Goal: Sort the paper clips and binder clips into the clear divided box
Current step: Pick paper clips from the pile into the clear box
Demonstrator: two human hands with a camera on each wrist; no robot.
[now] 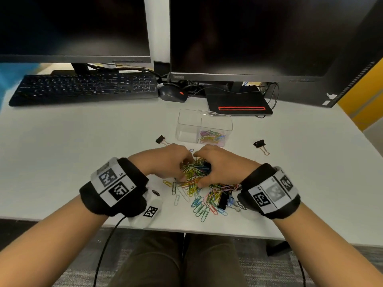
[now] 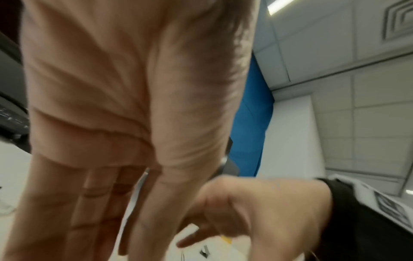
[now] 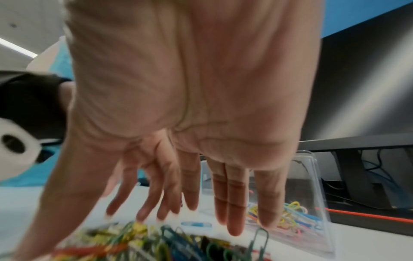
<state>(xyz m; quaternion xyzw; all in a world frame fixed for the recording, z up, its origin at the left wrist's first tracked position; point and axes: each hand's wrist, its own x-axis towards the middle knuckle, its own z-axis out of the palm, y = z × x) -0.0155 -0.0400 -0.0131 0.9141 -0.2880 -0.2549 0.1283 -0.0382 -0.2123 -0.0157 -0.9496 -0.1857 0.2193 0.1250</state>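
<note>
A heap of coloured paper clips (image 1: 194,170) lies on the white table, cupped between both hands. My left hand (image 1: 172,160) presses in from the left and my right hand (image 1: 219,164) from the right, fingers extended down around the heap (image 3: 156,243). More paper clips (image 1: 205,201) and a black binder clip (image 1: 222,200) are scattered nearer to me. The clear divided box (image 1: 205,116) stands just beyond the hands; its right compartment holds paper clips (image 1: 211,136), its left one looks empty. Two black binder clips (image 1: 160,139) (image 1: 260,144) lie on either side of the box.
A black keyboard (image 1: 83,88) and mouse (image 1: 172,93) sit at the back, under two dark monitors. A monitor base with a red stripe (image 1: 238,102) stands right behind the box. The table's front edge (image 1: 186,230) is close to the scattered clips.
</note>
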